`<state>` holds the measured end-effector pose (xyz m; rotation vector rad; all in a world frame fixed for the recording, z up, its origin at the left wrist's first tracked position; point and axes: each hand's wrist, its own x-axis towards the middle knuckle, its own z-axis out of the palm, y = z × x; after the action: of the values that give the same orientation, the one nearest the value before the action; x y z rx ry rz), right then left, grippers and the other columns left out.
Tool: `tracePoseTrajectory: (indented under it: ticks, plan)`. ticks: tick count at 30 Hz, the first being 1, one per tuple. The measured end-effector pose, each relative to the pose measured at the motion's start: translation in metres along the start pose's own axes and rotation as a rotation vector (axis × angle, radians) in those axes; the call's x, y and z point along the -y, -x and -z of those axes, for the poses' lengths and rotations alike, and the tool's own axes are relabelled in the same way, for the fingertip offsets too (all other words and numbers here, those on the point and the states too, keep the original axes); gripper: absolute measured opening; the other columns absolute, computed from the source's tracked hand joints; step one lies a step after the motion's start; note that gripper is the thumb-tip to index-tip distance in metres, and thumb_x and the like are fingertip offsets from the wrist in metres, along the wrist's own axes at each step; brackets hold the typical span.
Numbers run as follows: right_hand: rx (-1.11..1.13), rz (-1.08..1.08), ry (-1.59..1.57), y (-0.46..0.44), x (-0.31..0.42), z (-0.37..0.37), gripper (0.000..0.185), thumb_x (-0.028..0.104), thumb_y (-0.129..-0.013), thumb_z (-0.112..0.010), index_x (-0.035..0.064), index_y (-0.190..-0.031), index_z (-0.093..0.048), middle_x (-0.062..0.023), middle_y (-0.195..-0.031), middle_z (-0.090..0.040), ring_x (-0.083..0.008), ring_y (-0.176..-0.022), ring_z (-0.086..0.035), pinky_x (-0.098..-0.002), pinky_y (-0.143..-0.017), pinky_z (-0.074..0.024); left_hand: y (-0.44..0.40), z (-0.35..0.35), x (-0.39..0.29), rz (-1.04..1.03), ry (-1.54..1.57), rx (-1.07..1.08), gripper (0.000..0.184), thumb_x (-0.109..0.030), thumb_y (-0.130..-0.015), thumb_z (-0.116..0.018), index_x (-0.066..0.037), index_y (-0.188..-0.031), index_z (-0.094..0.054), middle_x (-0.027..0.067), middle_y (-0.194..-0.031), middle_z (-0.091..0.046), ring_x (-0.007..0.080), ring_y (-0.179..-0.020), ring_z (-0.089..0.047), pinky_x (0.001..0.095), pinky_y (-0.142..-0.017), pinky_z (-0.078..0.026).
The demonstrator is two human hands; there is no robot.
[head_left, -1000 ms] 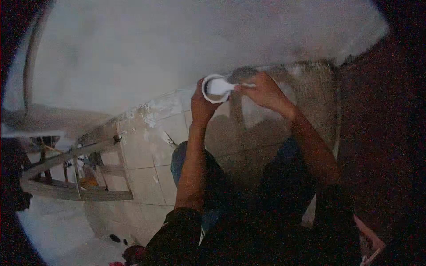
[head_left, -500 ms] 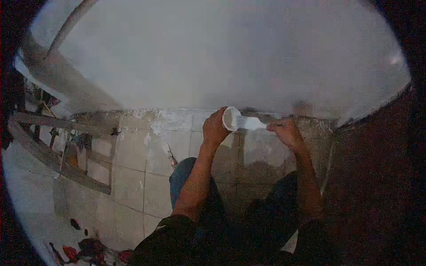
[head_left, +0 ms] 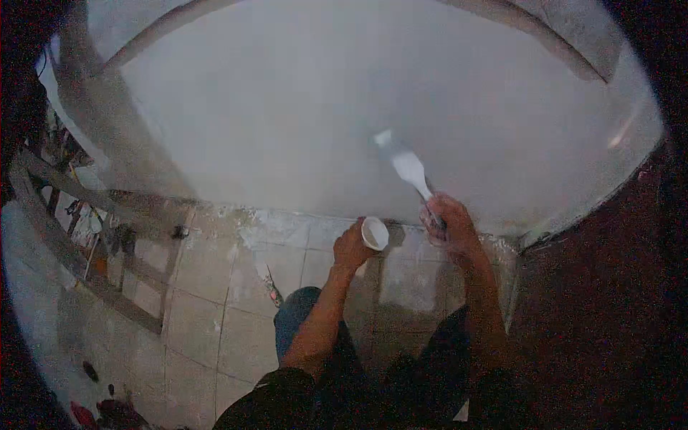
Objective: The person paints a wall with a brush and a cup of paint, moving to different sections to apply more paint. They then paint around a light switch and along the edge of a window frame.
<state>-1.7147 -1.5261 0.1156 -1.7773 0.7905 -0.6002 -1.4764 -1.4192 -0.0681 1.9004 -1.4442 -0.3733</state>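
A small white cup (head_left: 375, 233) is in my left hand (head_left: 350, 248), its open mouth facing up toward the camera, low in front of the wall. My right hand (head_left: 451, 223) is closed around the handle of a white brush (head_left: 408, 168). The brush points up and to the left, its tip close to the pale wall (head_left: 272, 107); whether it touches the wall I cannot tell. The brush stands above and to the right of the cup, apart from it.
Tiled floor (head_left: 190, 322) runs along the wall's base, with white spatters. A wooden frame (head_left: 115, 301), perhaps a ladder, lies at the left. A thin tool (head_left: 271, 285) is beside my left knee. Dark and red items (head_left: 118, 413) sit at the lower left.
My right hand has lifted the brush out of the cup and up toward the wall. My left hand still holds the cup, now lower in view. The view has shifted up the wall.
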Motion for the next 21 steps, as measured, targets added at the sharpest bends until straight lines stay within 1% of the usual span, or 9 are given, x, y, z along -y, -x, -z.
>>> tracePoseTrajectory:
  ticks: [2, 4, 8, 11, 13, 15, 17, 19, 21]
  plan:
    - [-0.304, -0.102, -0.364, 0.003, 0.117, -0.045, 0.032, 0.037, -0.1, -0.069, 0.0077, -0.11, -0.061, 0.0022, -0.078, -0.055, -0.0071, -0.06, -0.048, -0.0256, -0.048, -0.039, 0.002, 0.008, -0.021, 0.081, -0.018, 0.127, 0.111, -0.051, -0.064, -0.093, -0.008, -0.153, -0.043, 0.0173, -0.136, -0.065, 0.0372, -0.124, -0.063, 0.0526, -0.101, -0.052]
    - [-0.393, 0.026, -0.326, -0.016, 0.169, -0.057, 0.033, 0.035, -0.101, -0.067, 0.0061, -0.116, -0.062, 0.0032, -0.077, -0.054, -0.0062, -0.06, -0.048, -0.0249, -0.049, -0.0393, 0.013, -0.009, -0.01, -0.083, 0.149, 0.081, 0.112, -0.051, -0.061, -0.095, -0.01, -0.152, -0.045, 0.016, -0.134, -0.065, 0.0366, -0.123, -0.063, 0.0515, -0.103, -0.052]
    - [-0.587, 0.541, 0.109, -0.083, 0.224, -0.058, 0.042, 0.038, -0.105, -0.06, 0.0016, -0.126, -0.065, 0.0026, -0.074, -0.056, -0.0052, -0.062, -0.05, -0.0243, -0.052, -0.0418, 0.014, 0.031, -0.051, 0.011, 0.106, 0.287, 0.105, -0.052, -0.058, -0.096, -0.015, -0.145, -0.05, 0.0143, -0.134, -0.066, 0.0364, -0.123, -0.063, 0.0491, -0.1, -0.053]
    - [-0.628, 0.332, 0.13, -0.117, 0.231, -0.077, 0.041, 0.033, -0.106, -0.057, -0.0029, -0.123, -0.066, -0.0034, -0.073, -0.06, -0.0108, -0.064, -0.055, -0.0304, -0.056, -0.0476, 0.009, 0.022, -0.051, -0.014, 0.165, 0.286, 0.103, -0.052, -0.057, -0.097, -0.018, -0.142, -0.051, 0.0129, -0.132, -0.067, 0.0375, -0.122, -0.064, 0.051, -0.098, -0.054]
    - [-0.793, 0.454, 0.396, -0.137, 0.185, -0.099, 0.04, 0.028, -0.106, -0.054, -0.0076, -0.122, -0.064, -0.012, -0.075, -0.064, -0.0221, -0.068, -0.061, -0.0408, -0.065, -0.0523, 0.01, 0.014, -0.043, -0.067, 0.181, 0.244, 0.102, -0.05, -0.058, -0.097, -0.018, -0.142, -0.051, 0.0127, -0.131, -0.068, 0.0378, -0.122, -0.064, 0.0509, -0.098, -0.054]
    - [-0.928, 0.523, 0.379, -0.135, 0.123, -0.133, 0.041, 0.026, -0.105, -0.052, -0.0102, -0.12, -0.063, -0.0193, -0.078, -0.065, -0.0324, -0.072, -0.064, -0.0476, -0.073, -0.053, 0.011, 0.014, -0.043, -0.118, 0.193, 0.195, 0.101, -0.049, -0.058, -0.097, -0.018, -0.142, -0.05, 0.0126, -0.13, -0.068, 0.0381, -0.121, -0.064, 0.0507, -0.097, -0.054]
    - [-0.802, 0.263, 0.243, -0.119, 0.068, -0.158, 0.041, 0.027, -0.105, -0.05, -0.0106, -0.115, -0.065, -0.0207, -0.079, -0.066, -0.0356, -0.076, -0.066, -0.0472, -0.076, -0.0532, 0.014, 0.022, -0.048, -0.086, 0.111, 0.289, 0.09, -0.052, -0.065, -0.092, -0.013, -0.138, -0.056, 0.0145, -0.13, -0.068, 0.0387, -0.121, -0.064, 0.05, -0.097, -0.054]
    - [-0.938, 0.347, 0.842, -0.121, -0.031, -0.178, 0.037, 0.025, -0.103, -0.052, -0.0078, -0.111, -0.067, -0.0165, -0.078, -0.066, -0.0311, -0.071, -0.066, -0.0434, -0.069, -0.0541, 0.006, -0.022, -0.022, -0.036, 0.031, 0.351, 0.086, -0.054, -0.067, -0.09, -0.012, -0.136, -0.059, 0.0151, -0.13, -0.069, 0.0386, -0.12, -0.065, 0.0501, -0.097, -0.054]
    - [-0.564, -0.248, 0.173, -0.107, -0.072, -0.196, 0.032, 0.024, -0.102, -0.054, -0.0036, -0.11, -0.069, -0.0093, -0.074, -0.063, -0.0244, -0.063, -0.063, -0.0396, -0.056, -0.0518, 0.001, -0.046, -0.006, 0.01, -0.074, 0.445, 0.082, -0.056, -0.069, -0.087, -0.012, -0.134, -0.062, 0.0154, -0.129, -0.069, 0.0384, -0.119, -0.065, 0.0505, -0.098, -0.054]
